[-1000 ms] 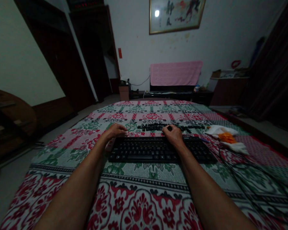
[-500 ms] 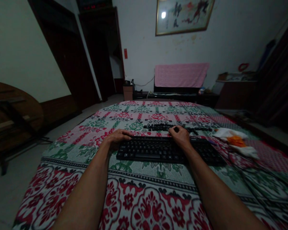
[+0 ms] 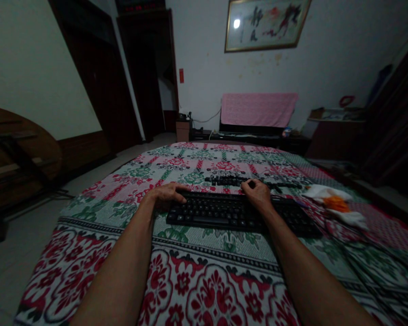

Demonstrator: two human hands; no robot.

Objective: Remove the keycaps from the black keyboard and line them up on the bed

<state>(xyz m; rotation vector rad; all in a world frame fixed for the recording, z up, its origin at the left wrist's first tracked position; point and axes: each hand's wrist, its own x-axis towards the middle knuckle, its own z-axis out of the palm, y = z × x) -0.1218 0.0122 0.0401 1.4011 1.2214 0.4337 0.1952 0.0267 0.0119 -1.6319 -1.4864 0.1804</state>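
Note:
A black computer keyboard (image 3: 211, 213) lies flat on the patterned cloth in front of me. My left hand (image 3: 168, 194) grips its far left corner, the thumb on top and the index finger along the back edge. Behind the keyboard runs a line of small loose black pieces that look like keycaps (image 3: 224, 180). My right hand (image 3: 257, 194) is over the keyboard's right half, with thumb and index finger pinched together beside these pieces. What the pinch holds, if anything, is too dark to make out. My right wrist hides some of the keys.
The floral cloth (image 3: 214, 285) covers the table. To the right lie a crumpled white and orange bag (image 3: 336, 203) and black cables (image 3: 357, 267). A folded round tabletop (image 3: 23, 149) leans at the left. Beyond, a pink cloth (image 3: 258, 108) drapes over a screen.
The view has shifted slightly. My left thumb has moved down onto the keyboard's top-left keys. The right hand keeps its pinch by the loose pieces.

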